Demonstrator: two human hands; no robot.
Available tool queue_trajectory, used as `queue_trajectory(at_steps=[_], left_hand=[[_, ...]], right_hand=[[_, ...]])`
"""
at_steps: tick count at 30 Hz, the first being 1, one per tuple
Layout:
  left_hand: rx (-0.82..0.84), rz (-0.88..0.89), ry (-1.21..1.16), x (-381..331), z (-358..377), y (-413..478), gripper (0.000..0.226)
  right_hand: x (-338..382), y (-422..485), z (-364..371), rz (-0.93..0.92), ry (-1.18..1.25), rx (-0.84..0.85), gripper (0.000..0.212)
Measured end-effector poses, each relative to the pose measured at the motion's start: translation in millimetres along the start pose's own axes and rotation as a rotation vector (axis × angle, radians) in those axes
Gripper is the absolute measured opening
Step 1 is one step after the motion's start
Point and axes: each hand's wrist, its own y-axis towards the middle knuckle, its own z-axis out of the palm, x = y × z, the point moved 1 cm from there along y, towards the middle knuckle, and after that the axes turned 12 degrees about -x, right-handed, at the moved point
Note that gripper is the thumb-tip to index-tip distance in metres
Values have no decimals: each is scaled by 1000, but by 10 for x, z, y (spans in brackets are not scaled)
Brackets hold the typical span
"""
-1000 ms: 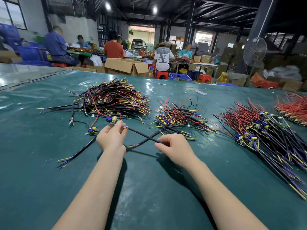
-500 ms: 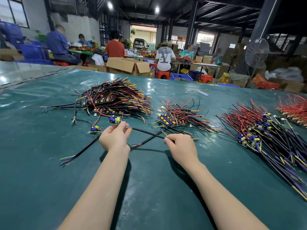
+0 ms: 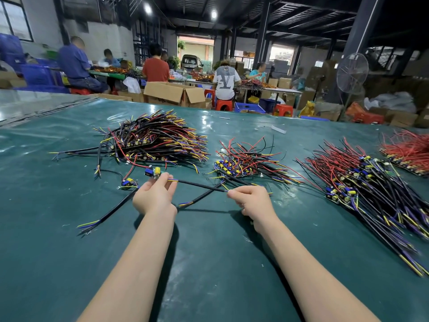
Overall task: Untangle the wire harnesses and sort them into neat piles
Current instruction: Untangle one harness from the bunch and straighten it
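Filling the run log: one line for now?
left hand pinches black harness near board | right hand pinches other end | second cable crosses it

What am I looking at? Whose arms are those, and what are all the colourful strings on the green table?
Those are a person's bare arms, not a machine. The camera sits on their head, so you see what they see. The strings are wire harnesses: thin coloured wires joined to small electric parts. They lie in piles on the green table: a big pile back left, a smaller pile in the middle, a long pile on the right, a red pile at the far right. The left hand and the right hand each pinch one end of a black cable stretched between them. One loose harness lies beside the left hand.
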Motion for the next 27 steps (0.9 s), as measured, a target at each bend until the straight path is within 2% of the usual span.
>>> queue_trajectory(at_steps=[2,4,6,8,12,15,16,18,21,24,27], left_hand=[[-8,1,5,15,-5,-4,21],[-19,5,17,22,-3,7,20],[-28,15,26,23,0,16,19],[-27,22,20,17,5,10,21],[-30,14,9,4,6,-11,22],[-45,-8,-15,-65,-3,33,21],[-51,-21,-31,-97,-13,58,22],[-52,-43,-53,-148,-29,99,24],[-17,-24,-30,-168,-29,107,24],[49,-2,6,-148,-3,94,21],[75,7,18,-124,10,93,20]], right_hand=[[3,17,5,-159,-193,-24,15],[-28,15,30,-349,-511,-72,20],[-35,-7,40,-450,-729,-164,25],[-26,-20,35,-507,-817,-235,28],[50,-51,50,-591,-995,-273,30],[110,-103,42,-863,-1046,-281,23],[101,-101,33,-894,-991,-191,24],[64,-92,28,-790,-790,49,23],[57,-63,16,-430,-447,264,11],[79,-85,4,-190,-175,401,24],[130,-111,9,-105,-107,474,31]])
